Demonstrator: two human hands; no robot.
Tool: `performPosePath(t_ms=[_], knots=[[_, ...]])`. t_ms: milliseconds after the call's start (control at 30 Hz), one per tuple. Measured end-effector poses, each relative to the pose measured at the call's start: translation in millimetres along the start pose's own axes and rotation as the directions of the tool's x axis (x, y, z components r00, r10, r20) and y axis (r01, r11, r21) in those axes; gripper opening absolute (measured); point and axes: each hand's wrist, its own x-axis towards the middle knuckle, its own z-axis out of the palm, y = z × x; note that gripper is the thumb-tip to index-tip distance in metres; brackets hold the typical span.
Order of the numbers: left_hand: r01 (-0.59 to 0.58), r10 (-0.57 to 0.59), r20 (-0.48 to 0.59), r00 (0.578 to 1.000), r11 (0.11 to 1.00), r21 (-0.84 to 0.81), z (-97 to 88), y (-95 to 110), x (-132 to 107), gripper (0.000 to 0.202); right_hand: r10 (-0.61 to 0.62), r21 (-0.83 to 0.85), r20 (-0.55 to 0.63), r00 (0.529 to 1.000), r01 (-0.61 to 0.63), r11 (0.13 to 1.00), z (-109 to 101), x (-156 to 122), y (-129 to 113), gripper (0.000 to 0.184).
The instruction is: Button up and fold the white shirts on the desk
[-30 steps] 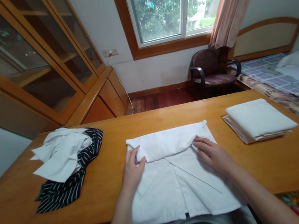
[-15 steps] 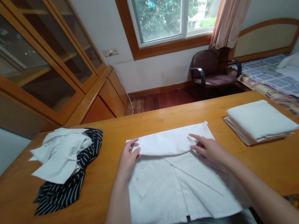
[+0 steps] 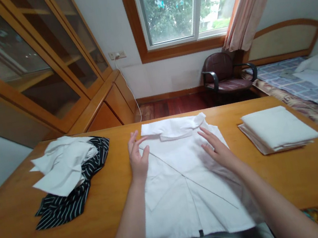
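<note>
A white garment (image 3: 171,190), jacket-like with a long dark diagonal line across it, lies flat in front of me, its lower end at the near table edge with a small black tag. Its far end carries a crumpled white band (image 3: 175,126) that looks like a turned-up collar. My left hand (image 3: 137,155) is at the garment's upper left edge, fingers apart, holding nothing. Over the upper right part of the cloth is my right hand (image 3: 216,148), also with spread fingers and nothing in them. Whether the fingertips touch the cloth, I cannot tell.
On the left of the wooden table (image 3: 128,223) lies a loose heap of white cloth (image 3: 65,164) with black-and-white striped cloth (image 3: 66,207). A stack of folded white cloth (image 3: 277,129) sits at the right. Beyond stand a chair (image 3: 221,73), a bed (image 3: 308,76) and a glass-fronted cabinet (image 3: 82,103).
The folded far flap has been let go and the garment's upper part now reaches farther away, with the crumpled band at its end. Both hands have opened; the left moved slightly away from me.
</note>
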Motion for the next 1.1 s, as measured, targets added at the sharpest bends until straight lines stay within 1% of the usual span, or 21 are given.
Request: performPosePath(t_ms=[100,167,233,300,367,400,467,533,667,800,867,933,1000,1033,1100], knots=[[-0.107,0.085,0.150,0.985,0.984,0.145,6.7,-0.8,-14.9,0.015,0.051,-0.074,0.029,0.998,-0.049,0.996,12.6,-10.3,8.8,0.040],[-0.165,0.101,0.270,0.957,0.960,0.226,11.8,-6.7,-27.7,0.017,0.066,-0.133,0.035,0.997,-0.060,0.989,19.7,-19.3,16.7,0.039],[-0.221,0.083,0.399,0.913,0.924,0.314,16.0,-15.0,-42.1,0.020,0.046,-0.203,0.056,0.997,-0.034,0.979,23.7,-28.0,22.7,0.039],[-0.283,0.035,0.511,0.859,0.864,0.416,18.2,-22.2,-56.6,0.026,0.015,-0.279,0.081,0.997,0.008,0.960,24.5,-35.6,25.1,0.037],[-0.351,-0.016,0.584,0.812,0.786,0.510,18.3,-25.3,-69.6,0.034,-0.013,-0.337,0.094,0.995,0.044,0.941,23.1,-41.9,23.6,0.035],[-0.381,-0.034,0.605,0.796,0.748,0.543,17.7,-25.0,-75.2,0.037,-0.023,-0.357,0.097,0.995,0.057,0.932,22.1,-44.8,21.7,0.035],[-0.425,-0.052,0.628,0.776,0.693,0.582,16.0,-20.9,-84.4,0.040,-0.043,-0.389,0.106,0.993,0.081,0.918,20.4,-50.5,16.8,0.035],[-0.448,-0.051,0.631,0.774,0.661,0.602,13.6,-14.1,-92.1,0.040,-0.059,-0.415,0.118,0.991,0.103,0.904,19.2,-56.5,11.1,0.035],[-0.473,-0.045,0.628,0.777,0.616,0.630,6.0,0.6,-108.0,0.040,-0.070,-0.443,0.132,0.989,0.122,0.888,16.6,-70.9,-2.0,0.033],[-0.514,-0.042,0.658,0.752,0.588,0.625,-5.6,13.9,-125.9,0.043,-0.064,-0.448,0.138,0.988,0.121,0.886,9.3,-84.7,-16.8,0.028],[-0.525,-0.035,0.670,0.741,0.592,0.611,-11.4,22.3,-133.3,0.042,-0.050,-0.441,0.154,0.987,0.114,0.890,4.3,-88.8,-23.6,0.022],[-0.514,-0.030,0.670,0.742,0.616,0.597,-16.6,33.1,-138.1,0.039,-0.026,-0.447,0.179,0.983,0.105,0.888,0.5,-90.2,-29.2,0.019],[-0.479,-0.038,0.661,0.749,0.658,0.580,-20.7,45.2,-139.2,0.032,-0.016,-0.466,0.194,0.981,0.107,0.878,-0.2,-89.1,-33.5,0.028],[-0.460,-0.048,0.664,0.746,0.683,0.567,-22.1,50.7,-138.2,0.026,-0.020,-0.472,0.193,0.981,0.110,0.875,0.8,-87.7,-35.2,0.031],[-0.429,-0.079,0.684,0.726,0.724,0.540,-22.9,58.2,-133.3,0.021,-0.037,-0.455,0.186,0.982,0.119,0.882,5.6,-83.4,-38.4,0.032]])
